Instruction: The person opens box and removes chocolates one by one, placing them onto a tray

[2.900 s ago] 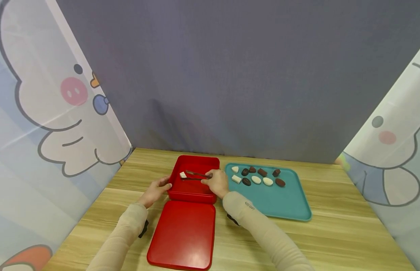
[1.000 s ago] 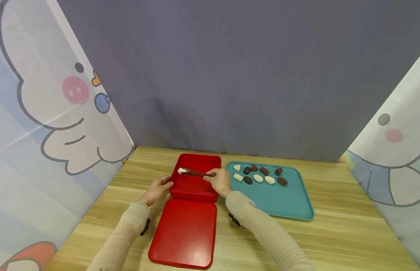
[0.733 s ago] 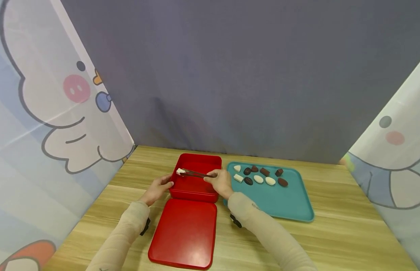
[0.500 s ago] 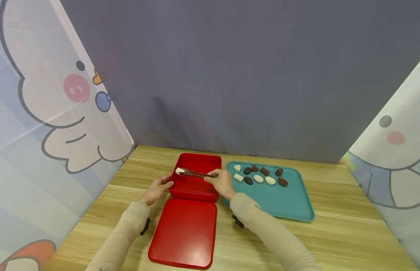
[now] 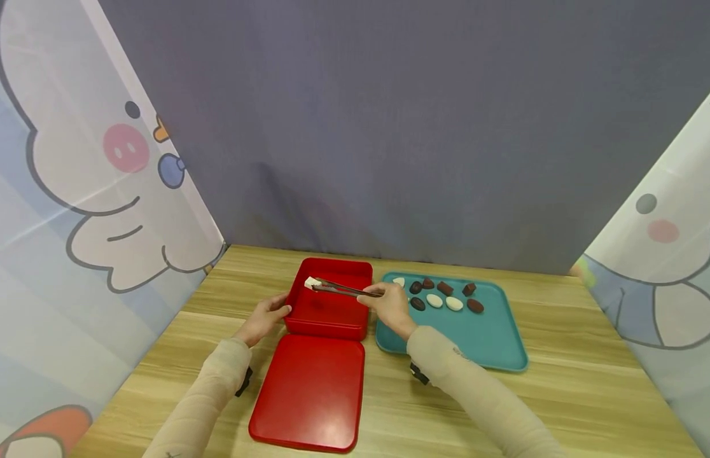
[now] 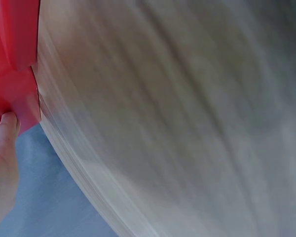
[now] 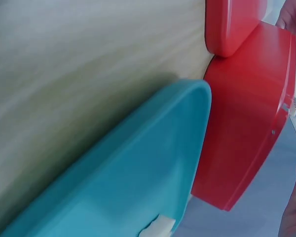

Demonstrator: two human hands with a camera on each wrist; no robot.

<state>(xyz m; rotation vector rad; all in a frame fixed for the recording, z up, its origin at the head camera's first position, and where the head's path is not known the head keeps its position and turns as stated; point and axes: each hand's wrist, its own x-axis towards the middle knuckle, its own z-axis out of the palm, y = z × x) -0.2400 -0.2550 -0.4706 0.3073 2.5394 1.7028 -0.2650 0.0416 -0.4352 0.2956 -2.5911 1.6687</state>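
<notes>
One white candy piece sits clamped between the tips of a pair of metal tongs, held over the far left corner of the open red box; whether it touches the box floor cannot be told. The right hand grips the near end of the tongs, fingers curled together around the handles, and hangs over the gap between the box and the teal tray. The left hand rests against the box's left wall near its near corner, fingers bent lightly and touching the red side; in the left wrist view one fingertip presses the box's corner.

One red lid lies flat on the table just in front of the box, its far edge next to the box's near wall. To the right of the box, the tray stands just beside it. On the tray's far part seven pieces show: three white ones and four dark brown ones, in two loose rows; the right hand covers the tray's left end, so more may be hidden there. Everything stands on one wooden table, with a grey backdrop behind and cartoon-printed curtains on both sides.
</notes>
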